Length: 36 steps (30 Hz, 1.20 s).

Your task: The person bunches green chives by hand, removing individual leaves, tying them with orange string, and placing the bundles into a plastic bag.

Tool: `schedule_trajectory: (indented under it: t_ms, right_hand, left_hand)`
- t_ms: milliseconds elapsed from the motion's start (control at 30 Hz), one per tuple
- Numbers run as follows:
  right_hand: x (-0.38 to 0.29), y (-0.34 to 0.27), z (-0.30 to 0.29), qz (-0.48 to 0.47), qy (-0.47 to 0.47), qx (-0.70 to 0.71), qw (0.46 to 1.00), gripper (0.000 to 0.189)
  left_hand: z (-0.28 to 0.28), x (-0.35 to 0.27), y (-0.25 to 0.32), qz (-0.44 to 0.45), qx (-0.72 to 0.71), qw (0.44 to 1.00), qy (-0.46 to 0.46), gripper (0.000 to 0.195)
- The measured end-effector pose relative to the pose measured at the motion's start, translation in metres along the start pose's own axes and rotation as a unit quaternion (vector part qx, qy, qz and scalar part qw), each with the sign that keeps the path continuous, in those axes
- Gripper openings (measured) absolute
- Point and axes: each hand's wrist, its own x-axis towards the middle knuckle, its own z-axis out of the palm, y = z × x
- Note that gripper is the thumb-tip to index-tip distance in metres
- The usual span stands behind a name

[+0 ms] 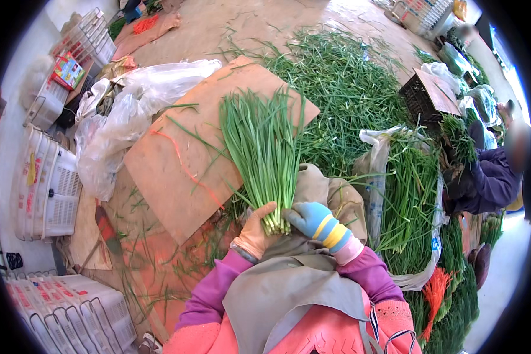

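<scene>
A bundle of green Chinese chives (pixel 263 146) lies partly over a wooden board (pixel 181 194), its pale cut ends towards me. My left hand (pixel 257 230), in an orange glove, is closed around the stem ends from the left. My right hand (pixel 314 223), in a blue glove with yellow bands, touches the stems from the right; its fingers are curled and the thumb lies against the stalks. An orange-red tie (pixel 181 161) stretches across the board left of the bundle. A few loose leaves lie near it.
Loose leaves (pixel 340 93) are heaped beyond the board. More chives (pixel 409 190) lie in an open plastic bag at my right, near orange ties (pixel 436 294). White crates (pixel 62 194) and clear plastic sheeting (pixel 115 128) are at left. A co-worker (pixel 491 177) sits at far right.
</scene>
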Motion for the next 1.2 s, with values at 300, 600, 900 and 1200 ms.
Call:
schedule_trajectory:
  t_ms: [300, 600, 900, 1200]
  right_hand:
    - [0.002, -0.012, 0.002, 0.039, -0.014, -0.209, 0.977, 0.047]
    - [0.026, -0.01, -0.037, 0.001, -0.077, -0.232, 0.97, 0.051]
    - [0.122, 0.037, -0.059, 0.079, 0.243, 0.132, 0.958, 0.059]
    - [0.085, 0.037, -0.058, 0.073, 0.111, 0.536, 0.834, 0.032]
  left_hand:
    - [0.0, -0.005, -0.009, -0.047, 0.002, 0.994, -0.098, 0.042]
    - [0.0, 0.002, -0.012, -0.011, 0.033, 0.999, -0.017, 0.032]
    - [-0.021, 0.004, -0.012, -0.047, -0.024, 0.998, -0.043, 0.029]
    - [-0.017, -0.004, -0.011, -0.065, -0.065, 0.996, -0.022, 0.027]
